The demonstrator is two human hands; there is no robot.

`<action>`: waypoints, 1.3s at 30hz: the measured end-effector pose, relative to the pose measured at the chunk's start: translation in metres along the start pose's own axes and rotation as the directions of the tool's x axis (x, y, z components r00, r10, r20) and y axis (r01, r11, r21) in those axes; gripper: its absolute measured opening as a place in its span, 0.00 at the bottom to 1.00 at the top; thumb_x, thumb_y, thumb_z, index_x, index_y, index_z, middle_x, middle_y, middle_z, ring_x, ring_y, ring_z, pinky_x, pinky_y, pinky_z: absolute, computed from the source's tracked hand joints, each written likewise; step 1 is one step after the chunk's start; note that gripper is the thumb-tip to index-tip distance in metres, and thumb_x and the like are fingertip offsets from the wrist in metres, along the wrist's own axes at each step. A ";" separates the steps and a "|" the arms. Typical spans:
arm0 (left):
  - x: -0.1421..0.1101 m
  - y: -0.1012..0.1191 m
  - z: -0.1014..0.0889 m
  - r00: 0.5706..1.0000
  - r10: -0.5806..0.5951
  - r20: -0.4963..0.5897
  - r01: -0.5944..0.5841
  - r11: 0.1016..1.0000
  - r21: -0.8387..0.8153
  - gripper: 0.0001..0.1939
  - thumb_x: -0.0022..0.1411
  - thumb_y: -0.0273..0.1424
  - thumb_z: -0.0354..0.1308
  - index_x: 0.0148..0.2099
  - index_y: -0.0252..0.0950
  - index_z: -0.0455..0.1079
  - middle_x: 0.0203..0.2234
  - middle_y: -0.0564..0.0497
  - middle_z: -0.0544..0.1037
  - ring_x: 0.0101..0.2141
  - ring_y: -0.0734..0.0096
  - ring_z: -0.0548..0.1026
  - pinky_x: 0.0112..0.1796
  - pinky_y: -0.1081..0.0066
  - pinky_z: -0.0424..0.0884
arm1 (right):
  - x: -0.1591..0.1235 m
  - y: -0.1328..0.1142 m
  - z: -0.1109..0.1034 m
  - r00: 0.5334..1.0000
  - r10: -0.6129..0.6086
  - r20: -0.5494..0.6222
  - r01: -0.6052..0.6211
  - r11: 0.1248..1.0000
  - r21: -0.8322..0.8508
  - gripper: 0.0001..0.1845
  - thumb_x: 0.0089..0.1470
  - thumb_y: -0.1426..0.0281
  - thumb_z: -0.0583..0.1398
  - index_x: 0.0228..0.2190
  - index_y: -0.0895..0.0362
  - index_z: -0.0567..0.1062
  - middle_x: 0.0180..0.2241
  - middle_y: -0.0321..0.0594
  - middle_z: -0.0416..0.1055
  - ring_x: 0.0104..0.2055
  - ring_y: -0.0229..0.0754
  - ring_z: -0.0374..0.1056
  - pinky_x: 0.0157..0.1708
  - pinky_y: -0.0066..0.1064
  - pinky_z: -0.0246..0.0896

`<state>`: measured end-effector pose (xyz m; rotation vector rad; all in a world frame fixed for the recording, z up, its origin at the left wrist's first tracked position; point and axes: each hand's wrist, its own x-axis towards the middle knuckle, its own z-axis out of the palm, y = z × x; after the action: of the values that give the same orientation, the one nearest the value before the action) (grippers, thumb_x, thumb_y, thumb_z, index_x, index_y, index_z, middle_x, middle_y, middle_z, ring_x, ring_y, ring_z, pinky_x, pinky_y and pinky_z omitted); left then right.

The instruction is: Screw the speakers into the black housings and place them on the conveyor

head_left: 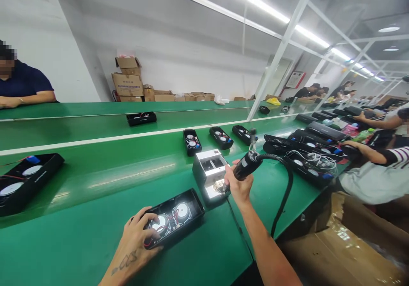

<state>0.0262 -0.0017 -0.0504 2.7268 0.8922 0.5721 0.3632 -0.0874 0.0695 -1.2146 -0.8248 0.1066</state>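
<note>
My left hand [138, 235] grips the left end of a black speaker housing [175, 218], thumb and fingers curled over its edges. The housing lies open side up on the green bench, showing two round speaker drivers and red wires. In my right hand [239, 187] is a black electric screwdriver [247, 165], its cable [289, 184] looping down to the right. Its tip points down at the lit front of a grey and white screw feeder [208, 167], partly hidden by my fingers; whether a screw is on it I cannot tell.
Several open speaker housings [191, 142] stand behind the feeder, and another [28, 181] is at far left. More housings and white cables [315, 160] crowd the right, near a co-worker's hand [361, 150]. A cardboard box [338, 252] sits below the bench edge.
</note>
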 end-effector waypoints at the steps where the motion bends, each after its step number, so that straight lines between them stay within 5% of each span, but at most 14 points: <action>1: 0.000 0.002 -0.001 1.000 0.001 0.008 -0.001 1.000 -0.005 0.05 0.50 0.30 0.71 0.30 0.47 0.80 0.48 0.51 0.80 0.62 0.39 0.69 0.54 0.43 0.69 | -0.003 -0.001 0.001 0.999 0.018 0.036 -0.018 1.000 0.011 0.17 0.55 0.63 0.69 0.39 0.55 0.68 0.15 0.24 0.65 0.15 0.36 0.60 0.19 0.31 0.59; 5: 0.004 0.020 -0.006 0.999 -0.034 0.026 0.035 0.999 -0.041 0.07 0.50 0.26 0.70 0.29 0.46 0.80 0.48 0.51 0.80 0.62 0.39 0.68 0.55 0.42 0.67 | -0.029 -0.022 0.015 0.983 0.074 0.170 -0.105 0.978 0.179 0.19 0.58 0.62 0.68 0.45 0.52 0.68 0.16 0.20 0.61 0.13 0.34 0.56 0.16 0.28 0.56; 9: 0.009 0.040 -0.010 0.993 -0.119 0.006 0.119 0.986 -0.117 0.09 0.45 0.23 0.73 0.28 0.43 0.79 0.47 0.51 0.80 0.63 0.41 0.67 0.58 0.42 0.62 | -0.074 -0.042 0.047 0.949 0.082 0.304 -0.225 0.853 0.471 0.16 0.64 0.66 0.64 0.50 0.49 0.65 0.20 0.21 0.59 0.14 0.32 0.55 0.16 0.26 0.55; 12: 0.011 0.046 -0.012 0.990 -0.141 0.003 0.139 0.975 -0.172 0.10 0.43 0.23 0.74 0.27 0.41 0.78 0.46 0.51 0.80 0.62 0.42 0.67 0.58 0.43 0.61 | -0.103 -0.044 0.073 0.909 0.045 0.414 -0.275 0.811 0.516 0.15 0.67 0.67 0.62 0.52 0.47 0.65 0.21 0.22 0.61 0.15 0.32 0.57 0.17 0.25 0.57; 22: 0.008 0.049 -0.008 0.991 -0.118 -0.062 0.100 0.967 -0.233 0.07 0.49 0.26 0.71 0.28 0.44 0.79 0.45 0.52 0.81 0.62 0.46 0.66 0.57 0.45 0.60 | -0.131 -0.041 0.100 0.851 0.101 0.515 -0.358 0.829 0.430 0.15 0.67 0.68 0.63 0.51 0.49 0.66 0.22 0.23 0.63 0.17 0.30 0.58 0.19 0.24 0.57; 32: 0.006 0.051 -0.009 0.989 -0.115 -0.088 0.090 0.965 -0.247 0.08 0.53 0.24 0.66 0.32 0.44 0.79 0.48 0.53 0.81 0.63 0.48 0.65 0.59 0.45 0.57 | -0.147 -0.008 0.098 0.840 0.068 0.538 -0.229 0.944 0.238 0.14 0.64 0.60 0.65 0.45 0.50 0.67 0.22 0.26 0.63 0.19 0.36 0.61 0.19 0.31 0.63; 39: 0.005 0.043 -0.001 0.992 -0.071 -0.106 0.058 0.991 -0.119 0.08 0.54 0.28 0.64 0.35 0.47 0.80 0.51 0.52 0.81 0.61 0.50 0.67 0.57 0.50 0.62 | -0.150 -0.013 0.106 0.808 0.028 0.588 -0.223 0.939 0.262 0.10 0.63 0.63 0.63 0.42 0.50 0.67 0.24 0.28 0.67 0.18 0.34 0.61 0.25 0.31 0.71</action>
<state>0.0516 -0.0327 -0.0350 2.5738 0.9384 0.7435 0.1867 -0.0823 0.0160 -0.9254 -1.1991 0.7299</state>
